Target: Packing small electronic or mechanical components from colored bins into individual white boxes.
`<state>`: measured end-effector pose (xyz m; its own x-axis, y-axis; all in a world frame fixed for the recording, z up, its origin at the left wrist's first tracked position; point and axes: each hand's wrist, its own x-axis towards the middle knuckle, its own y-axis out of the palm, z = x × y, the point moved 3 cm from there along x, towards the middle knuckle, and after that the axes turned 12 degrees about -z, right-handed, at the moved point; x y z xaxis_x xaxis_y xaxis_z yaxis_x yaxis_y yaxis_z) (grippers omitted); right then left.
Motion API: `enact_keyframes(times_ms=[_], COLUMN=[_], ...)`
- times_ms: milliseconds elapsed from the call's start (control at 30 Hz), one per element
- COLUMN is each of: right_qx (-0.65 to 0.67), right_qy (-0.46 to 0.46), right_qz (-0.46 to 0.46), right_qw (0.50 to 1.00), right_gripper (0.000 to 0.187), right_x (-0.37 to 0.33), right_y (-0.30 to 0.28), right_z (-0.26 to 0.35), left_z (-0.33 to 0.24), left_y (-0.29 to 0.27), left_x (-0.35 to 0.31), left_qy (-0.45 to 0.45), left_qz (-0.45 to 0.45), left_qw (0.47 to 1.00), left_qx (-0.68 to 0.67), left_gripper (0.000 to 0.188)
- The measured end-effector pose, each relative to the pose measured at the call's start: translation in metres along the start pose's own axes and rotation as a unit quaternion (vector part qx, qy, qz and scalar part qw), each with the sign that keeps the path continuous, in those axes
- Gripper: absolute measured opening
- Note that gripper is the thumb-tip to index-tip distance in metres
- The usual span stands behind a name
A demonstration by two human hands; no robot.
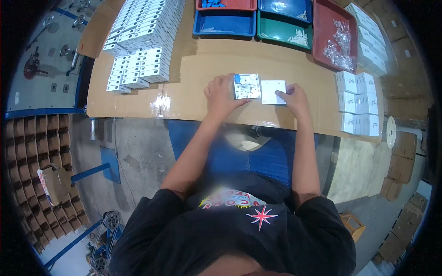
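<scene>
A small square white box (247,90) lies open side up on the cardboard-covered table, with white parts and a bit of blue inside. My left hand (222,97) grips it, fingers along its left side and thumb at its lower edge. Just to its right is a flat white square piece (271,88) with small dark marks near its edges; whether it is a lid or a plate I cannot tell. My right hand (295,100) pinches this piece at its right edge, thumb on top and the other fingers partly hidden.
Tall stacks of white boxes (145,34) stand at the back left, and more white boxes (358,102) at the right. Blue (224,33), green (276,38) and red (322,59) trays with small parts and clear bags line the back. The table's front edge (271,123) runs below my wrists.
</scene>
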<state>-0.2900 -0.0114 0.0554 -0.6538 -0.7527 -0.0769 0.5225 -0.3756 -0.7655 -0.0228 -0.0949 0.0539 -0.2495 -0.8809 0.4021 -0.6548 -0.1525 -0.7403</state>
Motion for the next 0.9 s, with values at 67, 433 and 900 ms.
enact_keyframes(times_ms=[67,433,900], right_qx=[0.17,0.55,0.435], right_qy=[0.037,0.181,0.069], right_qz=[0.081,0.175,0.094], right_qw=[0.981,0.797,0.893], right_gripper=[0.027,0.048,0.055], right_x=[0.007,-0.031,-0.039], right_y=[0.003,-0.008,0.018], right_z=[-0.013,0.037,0.071], left_z=[-0.002,-0.011,-0.007], left_y=[0.0,-0.006,0.011], left_x=[0.002,-0.018,-0.016], left_qy=[-0.041,-0.343,-0.402], left_qz=[0.089,0.16,0.161], left_qw=[0.994,0.616,0.448], left_qx=[-0.056,-0.691,-0.782], left_gripper=[0.095,0.081,0.075])
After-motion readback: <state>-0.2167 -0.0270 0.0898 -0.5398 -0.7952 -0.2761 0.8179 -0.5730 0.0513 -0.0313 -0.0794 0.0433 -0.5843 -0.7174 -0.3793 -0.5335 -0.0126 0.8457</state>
